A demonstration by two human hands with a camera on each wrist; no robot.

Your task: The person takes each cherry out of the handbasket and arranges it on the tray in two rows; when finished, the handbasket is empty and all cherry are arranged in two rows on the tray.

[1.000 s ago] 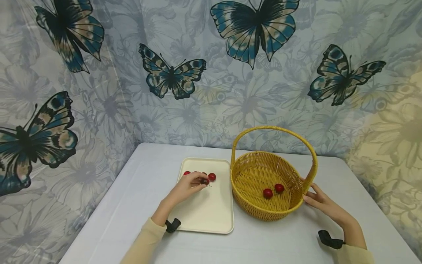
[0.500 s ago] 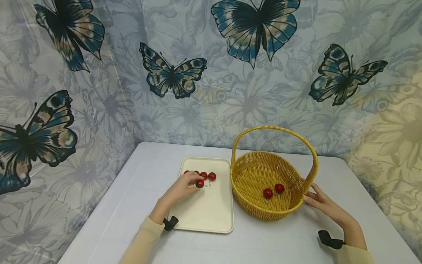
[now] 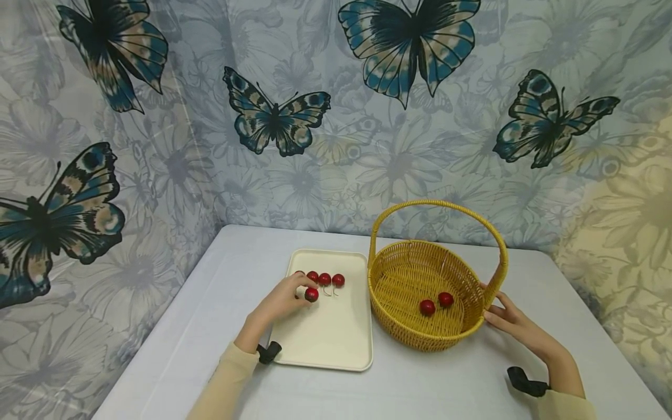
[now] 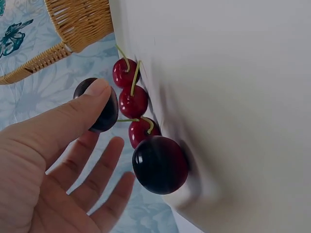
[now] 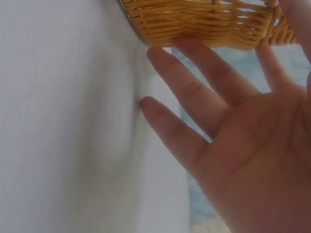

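Note:
My left hand [image 3: 280,297] pinches a dark red cherry [image 3: 312,294] between thumb and fingertips, over the cream tray [image 3: 328,347]. Behind it, several cherries [image 3: 338,280] form a row across the far part of the tray. In the left wrist view, green stems show on three of them, and a darker cherry [image 4: 160,165] sits nearest the hand. A yellow wicker basket [image 3: 406,334] stands right of the tray with two cherries [image 3: 427,307] inside. My right hand [image 3: 517,326] touches the basket's right side near the handle base, its fingers [image 5: 189,87] spread and fairly straight.
The basket's tall arched handle [image 3: 438,203] rises above its bowl. A white cloth covers the table [image 3: 415,385]. A butterfly-print curtain [image 3: 399,151] hangs right behind the table and along its left side.
My left hand has drawn the pinched cherry left and toward me, away from the row, uncovering more of the other cherries. The right hand and basket stay put.

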